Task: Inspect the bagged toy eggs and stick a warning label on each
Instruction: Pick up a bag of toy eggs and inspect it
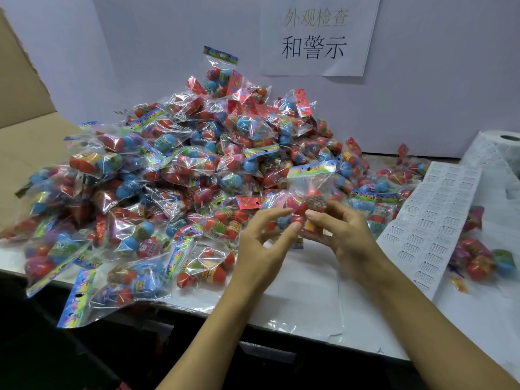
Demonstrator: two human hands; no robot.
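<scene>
I hold one clear bag of toy eggs upright above the table, its colourful header card on top. My left hand pinches the bag's lower part from the left with thumb and fingers. My right hand grips it from the right, fingertips on the eggs inside. A big heap of bagged toy eggs covers the table's left and middle. A long strip of white warning labels lies to the right of my hands.
A label roll stands at the far right. A few bagged eggs lie beyond the strip. A cardboard box flap rises at left. A paper sign hangs on the back wall. The table's front edge runs below my wrists.
</scene>
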